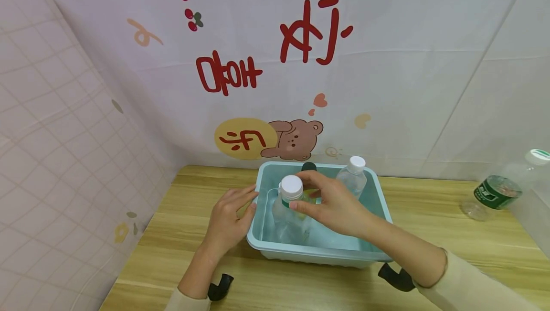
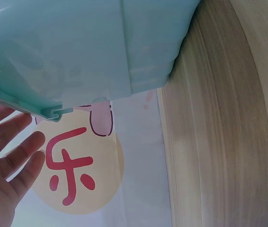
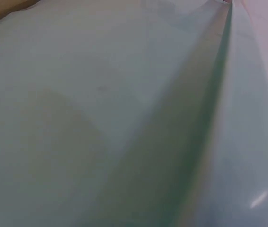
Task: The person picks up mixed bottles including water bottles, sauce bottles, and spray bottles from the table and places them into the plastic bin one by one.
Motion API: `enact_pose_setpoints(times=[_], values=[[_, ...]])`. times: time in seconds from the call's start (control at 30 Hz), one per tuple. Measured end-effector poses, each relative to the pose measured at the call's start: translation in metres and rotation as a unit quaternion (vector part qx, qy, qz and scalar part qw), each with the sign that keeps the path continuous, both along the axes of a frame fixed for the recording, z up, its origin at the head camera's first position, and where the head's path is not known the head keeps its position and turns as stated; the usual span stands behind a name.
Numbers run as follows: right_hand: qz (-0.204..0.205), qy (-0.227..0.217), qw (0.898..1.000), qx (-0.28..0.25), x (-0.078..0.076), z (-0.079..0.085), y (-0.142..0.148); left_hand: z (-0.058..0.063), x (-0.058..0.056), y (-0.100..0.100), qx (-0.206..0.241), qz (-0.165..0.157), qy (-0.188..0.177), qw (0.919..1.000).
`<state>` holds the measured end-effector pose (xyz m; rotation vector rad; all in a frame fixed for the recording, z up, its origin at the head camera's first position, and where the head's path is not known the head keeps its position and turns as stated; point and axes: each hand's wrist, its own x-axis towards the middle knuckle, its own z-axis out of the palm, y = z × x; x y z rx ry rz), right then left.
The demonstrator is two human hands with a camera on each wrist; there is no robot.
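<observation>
A light-blue plastic bin (image 1: 313,251) stands on the wooden table against the wall. On its left rim rests my left hand (image 1: 229,218), fingers straight along the edge; the left wrist view has the same fingers at the rim of the bin (image 2: 91,52). My right hand (image 1: 337,203) reaches over the bin and grips a clear plastic bottle (image 1: 290,225) near its neck, under the white cap. This bottle is upright inside the bin. Behind it in the bin are a second clear bottle (image 1: 352,182) with a white cap and a dark-capped bottle (image 1: 308,166), partly hidden by my right hand.
A clear bottle with a green label (image 1: 498,192) stands on the table at the far right. The wall behind carries a cloth (image 1: 386,86) with red characters and a bear. Black curved pieces (image 1: 221,287) show beside both wrists. The bin's wall (image 3: 101,118) fills most of the right wrist view.
</observation>
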<state>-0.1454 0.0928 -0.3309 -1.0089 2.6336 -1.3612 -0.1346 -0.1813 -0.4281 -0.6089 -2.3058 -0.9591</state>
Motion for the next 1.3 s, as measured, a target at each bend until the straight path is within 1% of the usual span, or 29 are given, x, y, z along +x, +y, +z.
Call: enact_pose_setpoints(times=[0.33, 0.53, 0.63, 0.8, 1.03, 1.23, 1.3], values=[[-0.007, -0.011, 1.000, 0.010, 0.001, 0.005, 0.001, -0.001, -0.001, 0.000, -0.001, -0.001, 0.005, 1.0000], [-0.013, -0.034, 0.999, 0.002, 0.003, 0.018, 0.007, -0.001, -0.001, 0.000, -0.001, -0.003, 0.011, 0.9999], [-0.021, -0.035, 0.999, 0.005, 0.004, 0.025, 0.011, -0.001, -0.001, 0.001, -0.002, -0.004, 0.013, 0.9999], [-0.030, -0.006, 1.000, 0.007, 0.004, 0.034, 0.018, 0.000, 0.000, 0.001, -0.004, -0.002, 0.014, 0.9999], [-0.032, 0.036, 0.999, 0.006, 0.010, 0.045, 0.030, 0.000, 0.000, 0.000, -0.005, -0.001, 0.010, 0.9999], [-0.029, 0.070, 0.997, 0.000, 0.012, 0.052, 0.049, 0.000, 0.000, 0.000, -0.005, -0.002, 0.008, 1.0000], [-0.037, 0.076, 0.996, 0.005, 0.014, 0.053, 0.057, 0.000, 0.000, 0.000, -0.004, -0.002, 0.009, 1.0000]])
